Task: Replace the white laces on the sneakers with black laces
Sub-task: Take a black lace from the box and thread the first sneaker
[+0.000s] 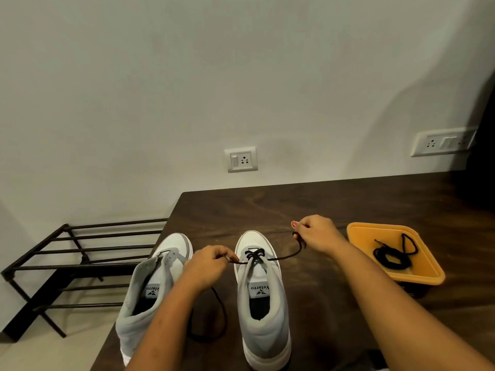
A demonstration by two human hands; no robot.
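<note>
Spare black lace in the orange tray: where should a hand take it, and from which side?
Judging by its pose, take the spare black lace at the loose loop on the far side of the coil, coming from above. The orange tray has raised walls that block a side approach, and the right hand is nearest, though holding the lace being threaded.

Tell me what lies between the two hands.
In the head view, the left hand and right hand pull a black lace taut across the right grey-and-white sneaker.
</note>
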